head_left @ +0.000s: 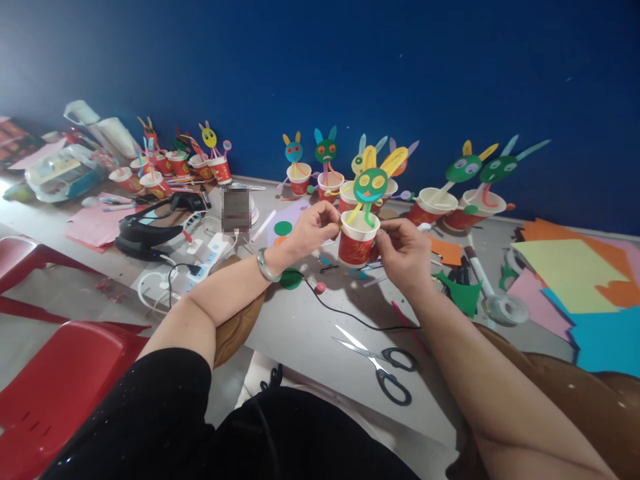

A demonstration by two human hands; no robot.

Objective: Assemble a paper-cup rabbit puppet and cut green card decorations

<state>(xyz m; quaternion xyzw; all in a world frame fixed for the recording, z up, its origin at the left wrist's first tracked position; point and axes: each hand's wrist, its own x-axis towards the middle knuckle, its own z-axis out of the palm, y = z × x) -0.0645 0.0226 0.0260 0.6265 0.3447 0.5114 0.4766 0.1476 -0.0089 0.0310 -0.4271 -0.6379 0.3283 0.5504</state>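
Between my two hands, a red and white paper cup is held up above the table. From it rises a green paper rabbit face with yellow ears, yellow eyes and a blue mouth, on yellow and green stems. My left hand pinches at the cup's left side near the rim. At the right side my right hand has its thumb and fingers closed at the cup's edge; what exactly the fingertips grip is hidden. Black-handled scissors lie with blades apart on the table below.
More cups with paper faces stand along the blue wall. Coloured paper sheets and a tape roll lie on the right. A power strip, a black headset and red chairs are at left. A black cable crosses the table.
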